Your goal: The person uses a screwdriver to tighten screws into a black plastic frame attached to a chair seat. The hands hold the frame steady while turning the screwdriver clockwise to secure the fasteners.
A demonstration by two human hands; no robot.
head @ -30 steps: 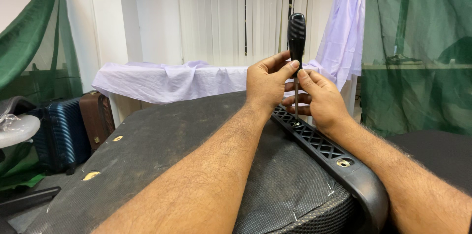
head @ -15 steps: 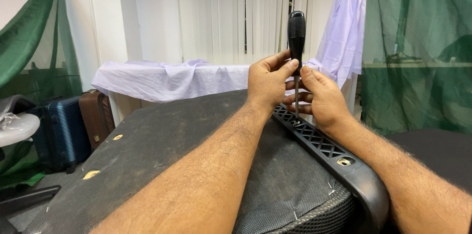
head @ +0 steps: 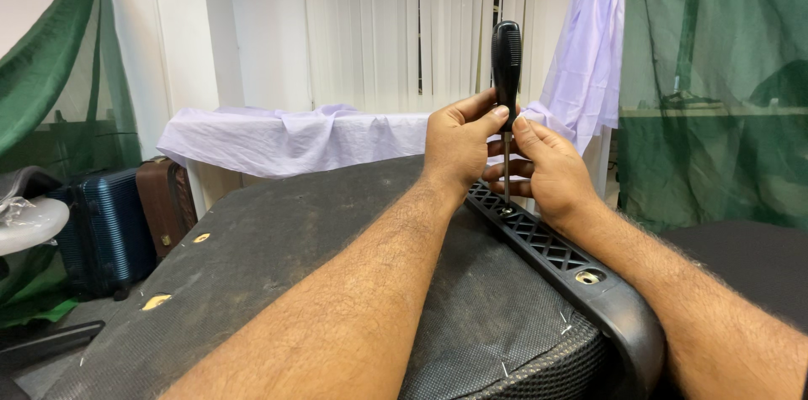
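Observation:
A screwdriver with a black handle [head: 507, 63] stands upright, its metal shaft pointing down into a black plastic bracket [head: 555, 253] with a lattice pattern. My left hand [head: 457, 143] pinches the lower part of the handle from the left. My right hand [head: 543, 169] grips the same part from the right, fingers around the shaft. The bracket lies along the edge of an upturned chair seat base [head: 278, 249] covered in dusty black fabric. A screw hole [head: 587, 277] shows nearer to me on the bracket.
A table draped in lilac cloth [head: 286, 135] stands behind the seat. Green netting [head: 715, 89] hangs right and left. A blue suitcase [head: 101, 227] and a brown case [head: 167, 202] sit on the floor at left. White vertical blinds cover the far window.

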